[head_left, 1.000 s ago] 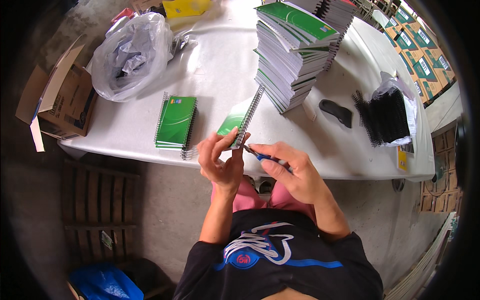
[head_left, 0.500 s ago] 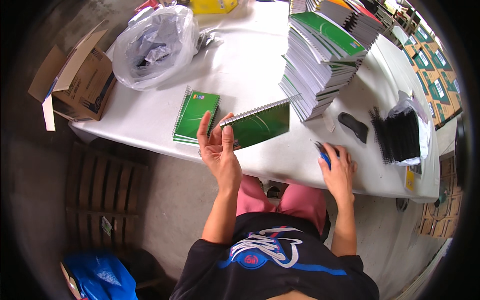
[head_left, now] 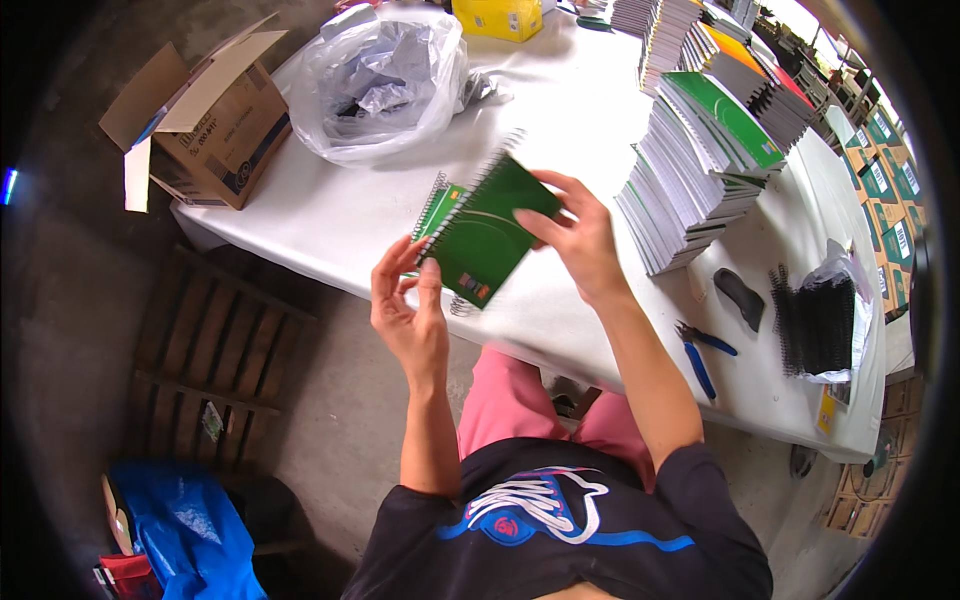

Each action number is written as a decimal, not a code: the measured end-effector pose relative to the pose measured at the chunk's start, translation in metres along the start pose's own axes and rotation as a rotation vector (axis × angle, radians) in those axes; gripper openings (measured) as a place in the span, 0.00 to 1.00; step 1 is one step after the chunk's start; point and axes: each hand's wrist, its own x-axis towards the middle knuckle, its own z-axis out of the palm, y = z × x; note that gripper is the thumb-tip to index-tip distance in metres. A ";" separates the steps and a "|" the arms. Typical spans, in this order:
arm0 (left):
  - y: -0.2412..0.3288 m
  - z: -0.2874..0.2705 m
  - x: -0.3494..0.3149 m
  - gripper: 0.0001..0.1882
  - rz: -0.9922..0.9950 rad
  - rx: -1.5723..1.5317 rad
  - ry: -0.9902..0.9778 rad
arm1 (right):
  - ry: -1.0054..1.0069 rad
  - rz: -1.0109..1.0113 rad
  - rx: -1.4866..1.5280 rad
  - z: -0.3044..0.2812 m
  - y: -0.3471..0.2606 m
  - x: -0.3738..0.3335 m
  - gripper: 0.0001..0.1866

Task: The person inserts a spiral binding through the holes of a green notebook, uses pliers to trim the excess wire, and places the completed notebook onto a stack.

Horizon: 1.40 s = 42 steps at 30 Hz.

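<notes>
A green spiral notebook (head_left: 487,232) is held tilted above the table's front edge, its wire coil toward the upper left. My left hand (head_left: 408,300) pinches its lower left side between thumb and fingers. At its upper right, my right hand (head_left: 582,238) grips the cover, thumb on top and fingers behind. Partly hidden beneath it, another green spiral notebook (head_left: 436,208) lies on the white table. Blue-handled pliers (head_left: 700,358) rest to the right, out of both hands, with their handles spread.
A tall stack of green notebooks (head_left: 690,170) leans at the right. Beyond the pliers are a dark flat object (head_left: 739,298) and a bundle of black coils (head_left: 818,325). A plastic bag (head_left: 375,90) and a cardboard box (head_left: 215,130) stand at the left.
My right hand has let go of the pliers onto the table and taken hold of the notebook. The notebook has turned and moved left. The view has shifted, too.
</notes>
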 end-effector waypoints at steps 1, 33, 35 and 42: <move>-0.002 -0.007 0.009 0.18 0.008 0.178 0.039 | -0.032 -0.017 -0.069 0.012 0.006 0.016 0.23; -0.001 0.018 0.001 0.23 0.241 0.401 0.069 | 0.193 0.286 -0.957 -0.196 -0.173 0.041 0.35; 0.011 0.035 -0.005 0.22 0.370 0.368 -0.013 | 0.163 0.276 -1.023 -0.195 -0.177 0.045 0.35; 0.038 0.069 -0.018 0.19 0.637 0.390 -0.211 | 0.697 -0.402 -1.452 -0.194 -0.151 0.045 0.31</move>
